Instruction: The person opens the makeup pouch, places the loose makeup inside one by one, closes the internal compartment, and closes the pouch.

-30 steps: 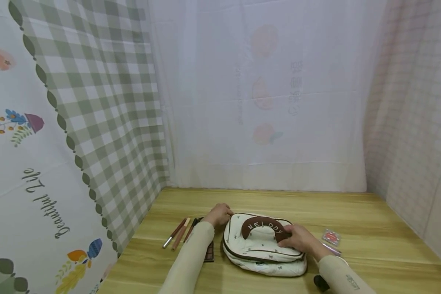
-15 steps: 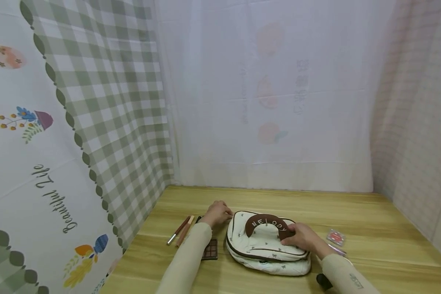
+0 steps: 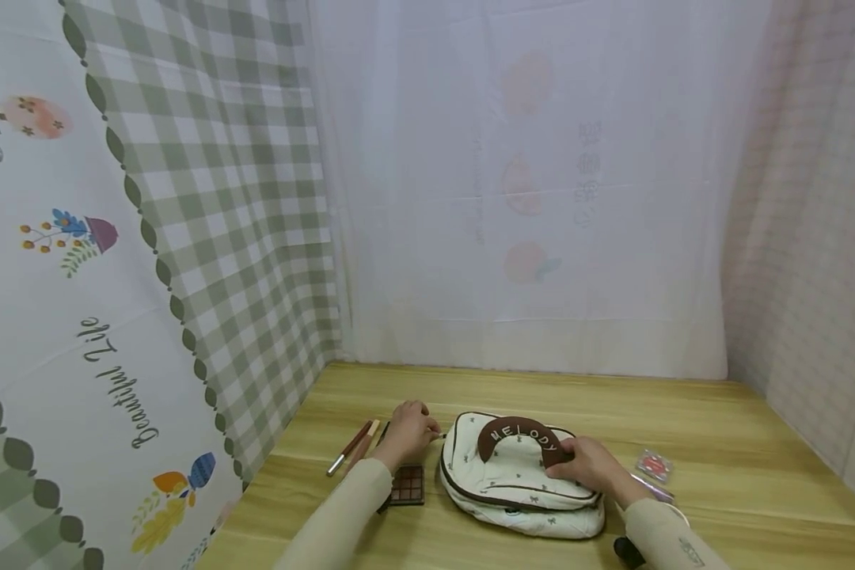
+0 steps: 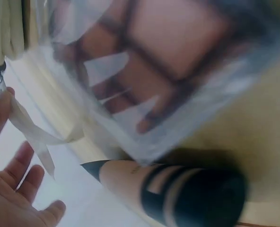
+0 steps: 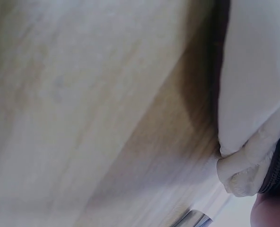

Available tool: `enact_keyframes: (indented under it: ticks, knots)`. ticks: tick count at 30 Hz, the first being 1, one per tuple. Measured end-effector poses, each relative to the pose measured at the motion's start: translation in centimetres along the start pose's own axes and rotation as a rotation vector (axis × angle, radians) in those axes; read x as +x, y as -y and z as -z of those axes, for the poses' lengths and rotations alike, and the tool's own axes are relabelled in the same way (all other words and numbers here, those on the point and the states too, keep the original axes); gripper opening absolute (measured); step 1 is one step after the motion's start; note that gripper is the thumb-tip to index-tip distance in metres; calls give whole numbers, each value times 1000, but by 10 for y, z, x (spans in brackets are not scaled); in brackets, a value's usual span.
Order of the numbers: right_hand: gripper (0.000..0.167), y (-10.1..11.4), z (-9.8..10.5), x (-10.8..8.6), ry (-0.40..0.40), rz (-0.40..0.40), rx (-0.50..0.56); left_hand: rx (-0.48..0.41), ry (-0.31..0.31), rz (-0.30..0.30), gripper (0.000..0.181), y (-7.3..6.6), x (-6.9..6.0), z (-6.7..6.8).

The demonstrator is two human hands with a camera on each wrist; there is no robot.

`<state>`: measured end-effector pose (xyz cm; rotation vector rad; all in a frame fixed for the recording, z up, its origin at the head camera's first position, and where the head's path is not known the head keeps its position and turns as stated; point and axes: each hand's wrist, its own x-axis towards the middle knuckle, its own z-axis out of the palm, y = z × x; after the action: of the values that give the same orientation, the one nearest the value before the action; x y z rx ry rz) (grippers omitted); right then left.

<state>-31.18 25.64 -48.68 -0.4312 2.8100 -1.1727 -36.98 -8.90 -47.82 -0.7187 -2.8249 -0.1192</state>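
Observation:
A cream cosmetic bag [image 3: 513, 479] with brown piping and a small dark print lies on the wooden table. Its curved brown handle [image 3: 516, 431] reads "MELODY", and my right hand [image 3: 593, 465] grips that handle's right end between thumb and fingers. At the bag's left side, my left hand [image 3: 408, 431] pinches a zipper pull. In the left wrist view, a pale ribbon [image 4: 29, 125] trails from those pinching fingers, while the other fingers are spread. Part of the bag's dark zipper [image 5: 278, 158] shows in the right wrist view, where most of the right hand is hidden.
Beside the left forearm lie a dark-framed makeup palette [image 3: 408, 484] and several slim sticks [image 3: 349, 449]. A clear-wrapped compact [image 3: 654, 465], a silvery tube [image 3: 653, 488] and a black item [image 3: 627, 552] lie near the right arm. Curtains [image 3: 527, 182] enclose the table.
My left hand has shifted slightly left and nearer, away from the bag's far left corner. My right hand keeps its grip on the handle. The head view has turned slightly left.

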Motion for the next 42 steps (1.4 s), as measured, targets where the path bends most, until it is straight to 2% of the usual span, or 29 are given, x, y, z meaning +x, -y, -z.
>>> enact_keyframes:
  ticks: [2, 9, 16, 22, 27, 33, 36, 42]
  knots:
    - [23, -1, -1, 0, -6, 12, -4, -4, -32, 0, 12, 0, -9, 1]
    - [22, -4, -4, 2, -25, 33, -25, -137, -97, -2, 11, -2, -41, 7]
    - [24, -4, -4, 1, -28, 1, -29, -143, -161, -43, 8, -13, -60, 15]
    - [22, -3, -3, 2, -45, -3, -52, -196, -209, -44, 6, -26, -75, 15]
    - [25, -1, -4, 3, -60, -28, -66, -222, -205, -33, 6, -38, -84, 14]
    - [24, 2, -4, 2, -67, -38, -63, -198, -244, -25, 6, -60, -93, 12]
    - [24, 3, -5, 1, -68, -43, -62, -175, -256, -51, 7, -71, -96, 10]
    - [27, 2, -5, 2, -62, -63, -56, -119, -288, -115, 7, -88, -94, 6]
